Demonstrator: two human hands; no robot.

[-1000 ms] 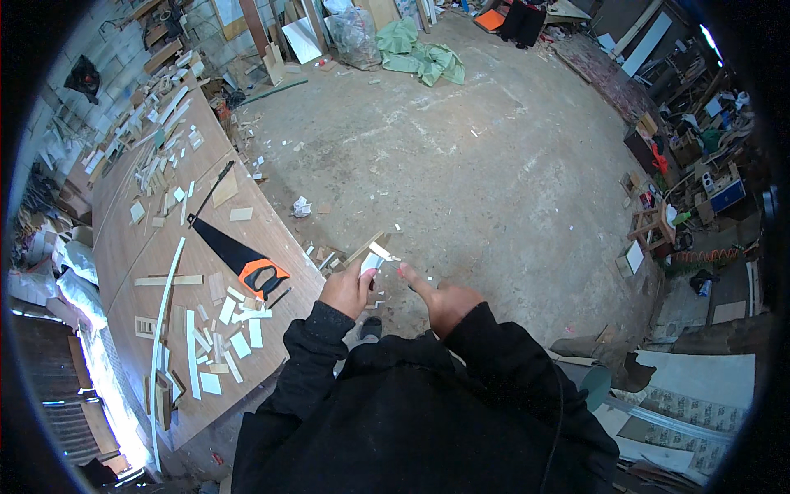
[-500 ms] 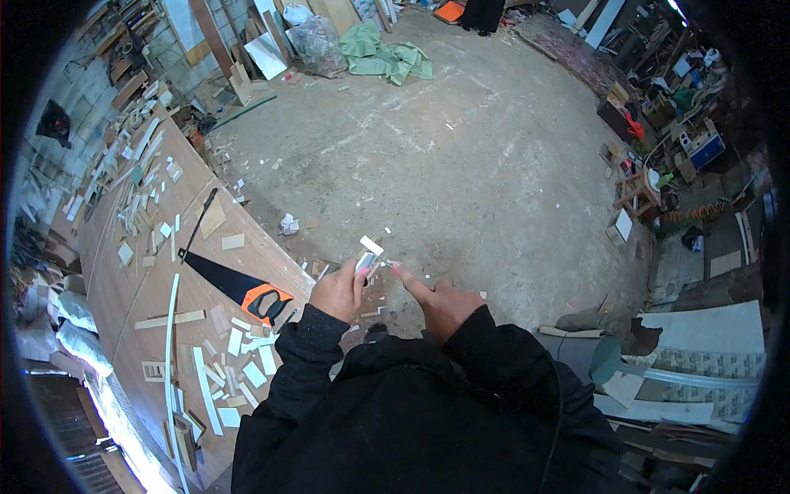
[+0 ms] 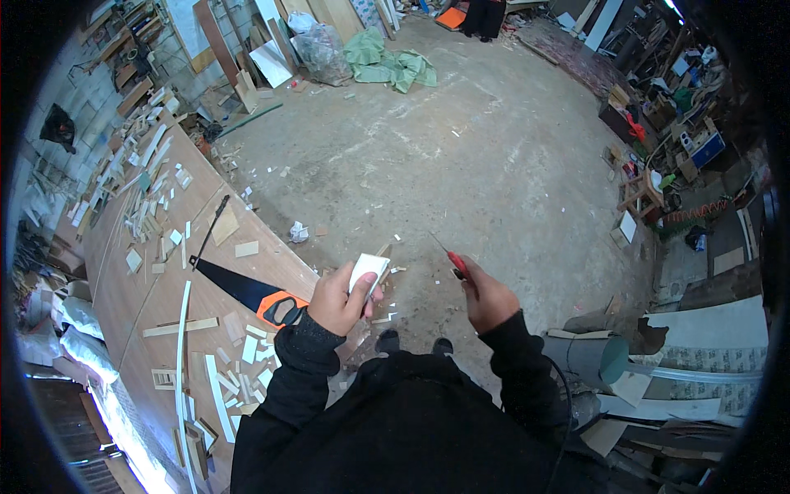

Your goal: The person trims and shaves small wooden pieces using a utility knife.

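My left hand (image 3: pixel 332 301) is closed around a small wooden block (image 3: pixel 369 268) with a white face, its thumb pressed along the near side. Off to the right, well apart from the block, my right hand (image 3: pixel 493 300) grips a slim screwdriver-like tool (image 3: pixel 457 263). This tool has a red and black handle and a thin metal shaft pointing away and to the left; the exact shape of its tip is too small to tell. Both hands are held over the floor, in front of my body.
On the wooden table (image 3: pixel 115 305) at left lie a handsaw (image 3: pixel 234 281) with an orange and black handle, a long white strip (image 3: pixel 182 370) and many offcuts. Scraps dot the concrete floor (image 3: pixel 395 165). A grey cylinder (image 3: pixel 584 358) and boards lie at right.
My right hand has drawn away to the right from the block, and its tool now shows plainly. My left hand has turned the block so its white face points up.
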